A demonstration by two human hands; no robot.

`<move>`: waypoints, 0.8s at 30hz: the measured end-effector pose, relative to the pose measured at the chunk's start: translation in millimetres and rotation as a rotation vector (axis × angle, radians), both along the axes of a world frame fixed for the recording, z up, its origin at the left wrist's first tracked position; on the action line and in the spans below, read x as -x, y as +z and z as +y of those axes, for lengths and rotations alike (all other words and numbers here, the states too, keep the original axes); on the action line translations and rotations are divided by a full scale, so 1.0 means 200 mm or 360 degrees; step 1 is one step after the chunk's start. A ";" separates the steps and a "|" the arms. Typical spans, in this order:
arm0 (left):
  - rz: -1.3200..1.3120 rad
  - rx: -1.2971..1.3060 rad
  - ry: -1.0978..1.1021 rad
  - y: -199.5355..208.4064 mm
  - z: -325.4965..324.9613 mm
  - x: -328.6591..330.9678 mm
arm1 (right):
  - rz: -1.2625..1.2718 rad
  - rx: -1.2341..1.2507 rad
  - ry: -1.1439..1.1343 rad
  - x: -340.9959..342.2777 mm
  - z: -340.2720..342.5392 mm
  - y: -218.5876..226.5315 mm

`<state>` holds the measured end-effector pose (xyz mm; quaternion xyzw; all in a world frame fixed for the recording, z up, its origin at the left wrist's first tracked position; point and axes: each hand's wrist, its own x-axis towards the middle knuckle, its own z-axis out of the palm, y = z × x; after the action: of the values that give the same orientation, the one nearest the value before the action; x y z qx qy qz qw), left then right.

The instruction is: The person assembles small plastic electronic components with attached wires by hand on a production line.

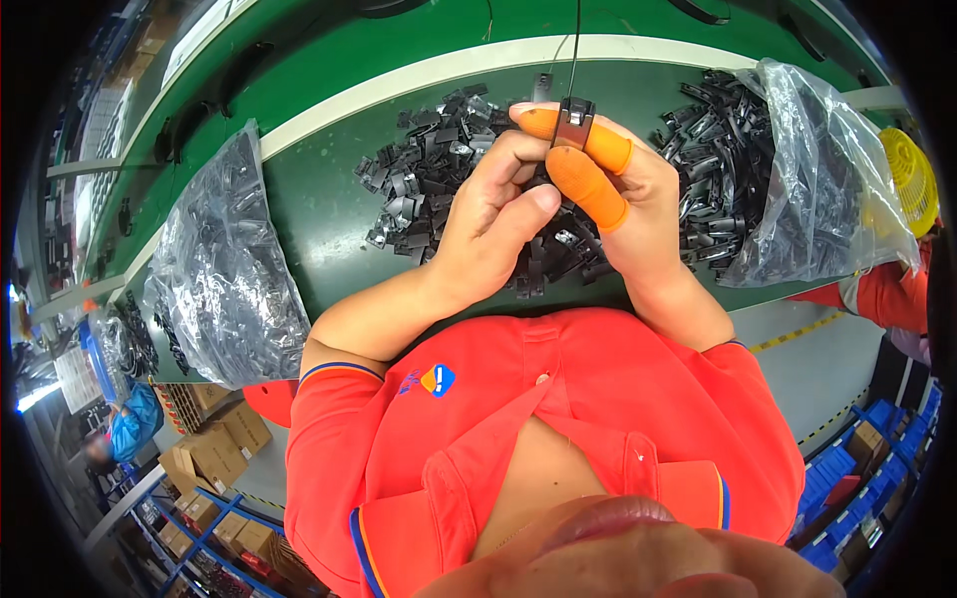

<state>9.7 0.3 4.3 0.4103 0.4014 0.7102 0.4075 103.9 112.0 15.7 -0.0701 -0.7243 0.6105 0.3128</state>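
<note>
Above the middle of the green worktable [319, 194], my right hand [648, 194] pinches a small black plastic clip-like part [574, 122] between thumb and index finger. Both of these fingers wear orange finger cots [588, 187]. A thin dark cord [576, 50] runs from the top edge of the picture down to the part. Curled just beside it, my left hand [488, 219] has its thumb and fingers closed near the part's lower end; what they grip is mostly hidden. Under and behind both hands spreads a loose pile of similar black parts [429, 164].
Clear plastic bags of black parts stand at the left [229, 274] and the right [812, 189]. A second heap [698, 159] spills by the right bag. Beyond it are a yellow basket [905, 174] and another person's red sleeve [889, 296]. Cardboard boxes [214, 453] sit lower left.
</note>
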 end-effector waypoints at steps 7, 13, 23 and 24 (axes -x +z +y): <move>0.0045 -0.0023 0.0160 -0.05 -0.01 -0.04 | -0.0006 0.0176 -0.0036 -0.01 -0.06 0.02; 0.0486 0.0057 0.0336 -0.08 -0.01 -0.01 | 0.0031 -0.0039 0.0054 -0.02 -0.07 -0.02; -0.0088 0.0163 -0.0193 -0.04 0.00 0.02 | -0.0096 -0.0490 -0.0013 -0.07 0.04 -0.01; 0.0310 0.0200 -0.0113 0.00 -0.01 0.01 | -0.0011 -0.0733 -0.0013 -0.07 0.05 -0.01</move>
<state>7.5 -0.8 4.0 0.4649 0.4680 0.6257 0.4164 117.2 121.2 14.1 -0.0019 -0.8453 0.4275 0.3205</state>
